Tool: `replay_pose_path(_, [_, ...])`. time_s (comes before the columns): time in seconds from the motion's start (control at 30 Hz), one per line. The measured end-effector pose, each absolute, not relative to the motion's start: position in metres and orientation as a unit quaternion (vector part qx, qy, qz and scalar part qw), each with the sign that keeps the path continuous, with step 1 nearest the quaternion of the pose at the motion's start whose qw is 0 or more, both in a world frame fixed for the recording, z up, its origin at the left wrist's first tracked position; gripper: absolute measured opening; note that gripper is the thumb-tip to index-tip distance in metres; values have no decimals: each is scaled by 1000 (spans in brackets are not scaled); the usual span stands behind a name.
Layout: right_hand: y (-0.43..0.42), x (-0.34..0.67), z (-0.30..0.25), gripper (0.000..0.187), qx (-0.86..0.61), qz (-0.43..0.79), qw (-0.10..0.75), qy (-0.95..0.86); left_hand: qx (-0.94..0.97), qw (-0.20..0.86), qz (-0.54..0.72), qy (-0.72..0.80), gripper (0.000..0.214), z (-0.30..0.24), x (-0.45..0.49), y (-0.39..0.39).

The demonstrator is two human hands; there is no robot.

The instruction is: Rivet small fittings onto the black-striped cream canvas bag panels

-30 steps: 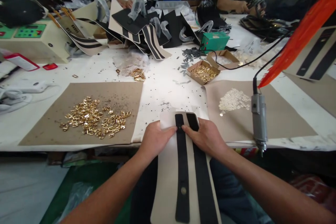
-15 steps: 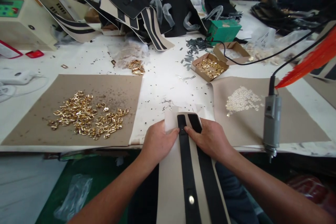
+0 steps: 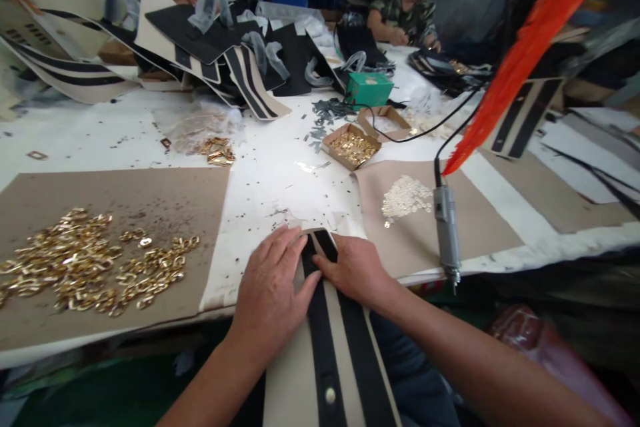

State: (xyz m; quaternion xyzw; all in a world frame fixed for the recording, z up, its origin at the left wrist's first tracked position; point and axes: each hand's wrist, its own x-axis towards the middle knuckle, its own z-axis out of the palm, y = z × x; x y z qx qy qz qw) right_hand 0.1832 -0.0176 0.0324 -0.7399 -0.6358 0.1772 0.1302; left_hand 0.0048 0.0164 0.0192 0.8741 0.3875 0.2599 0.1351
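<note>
Two hands meet on one panel (image 3: 287, 383) in the head view. It is cream, with two black stripes (image 3: 325, 347) running its length and a metal snap (image 3: 329, 395) on the left stripe. Its top end lies on the near edge of the table (image 3: 280, 167), and the rest hangs off toward us.

The left hand (image 3: 273, 287) lies flat on the cream side with its grip open, fingers (image 3: 280, 243) spread and the thumb touching the left stripe. The right hand (image 3: 355, 270) covers the right stripe near the top, its fingertips on the black. We cannot tell whether its grip pinches the panel or only presses it.

To the left a brown sheet (image 3: 150, 193) carries a heap of gold rings (image 3: 95, 267). To the right a second sheet (image 3: 480, 227) carries a small pile of white bits (image 3: 406, 197). A grey tool (image 3: 447, 230) hangs on a black cord just beside that pile, under an orange strip (image 3: 530, 40).

Farther back stand an open box (image 3: 351, 145) of gold parts and a green box (image 3: 369, 88), near more striped panels (image 3: 250, 80). A person (image 3: 405, 10) in camouflage works at the far side.
</note>
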Motion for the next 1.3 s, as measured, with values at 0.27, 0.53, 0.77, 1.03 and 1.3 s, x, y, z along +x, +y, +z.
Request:
replay_pose_path(0.27, [-35, 211, 35, 31, -728, 206, 296, -583, 843, 207, 311, 387, 30, -10, 6, 10])
replay_pose_path(0.53, [-62, 310, 9, 31, -785, 58, 293, -543, 843, 215, 320, 376, 28, -13, 4, 11])
replay_pose_path(0.77, [-53, 324, 6, 26, -786, 48, 224, -574, 844, 211, 325, 372, 29, -14, 3, 12])
replay_pose_path(1.03, [-46, 333, 0, 24, -778, 36, 196, -596, 844, 207, 330, 368, 29, -17, 3, 14])
replay_pose_path(1.3, [-47, 337, -1, 22, -767, 15, 162, -621, 845, 203, 343, 357, 28, -20, 3, 14])
